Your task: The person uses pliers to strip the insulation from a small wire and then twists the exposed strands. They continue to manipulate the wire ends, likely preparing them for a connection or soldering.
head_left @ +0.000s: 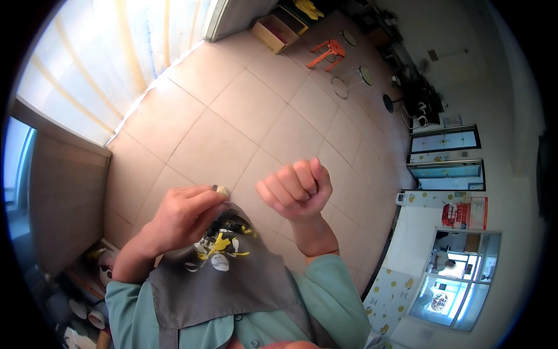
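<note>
My left hand (185,216) is in front of my apron, its thumb and fingers pinched together on a small cream-coloured, textured piece (222,191) with a dark patch on it. What kind of piece it is, I cannot make out. A thin pale line shows just below those fingertips. My right hand (299,189) is raised to the right, apart from the left, with its fingers curled into a fist and slightly blurred. Whatever it may hold is hidden or too small to see. Behind and below both hands hangs my dark grey apron (203,294) with a yellow and white print.
Beyond my hands lies a tiled floor (226,136). An orange stool (330,53), round stools and an open box (273,35) stand far off. A brown panel (64,192) is at the left, with cluttered shelves below it. A window (456,279) opens in the right wall.
</note>
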